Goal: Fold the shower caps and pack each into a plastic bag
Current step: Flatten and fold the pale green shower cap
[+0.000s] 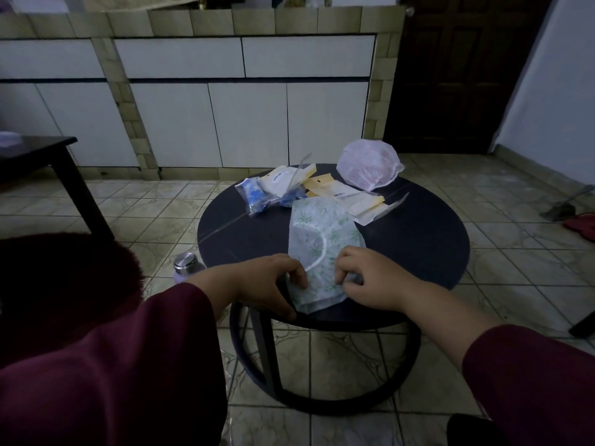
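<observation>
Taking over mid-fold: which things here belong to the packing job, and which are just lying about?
Job: green-patterned cap, pinched by left hand and right hand; pink cap; empty bags; packed blue cap.
Lying about: steel bottle; side table.

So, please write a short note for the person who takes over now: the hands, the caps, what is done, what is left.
Left hand and right hand both pinch the near end of the green cap, partly folded on the round table.
Pink cap: unfolded, far side.
Blue cap: already bagged, it seems.
Empty bags: behind the green cap.
Left: finish folding, bag green, then pink.
</observation>
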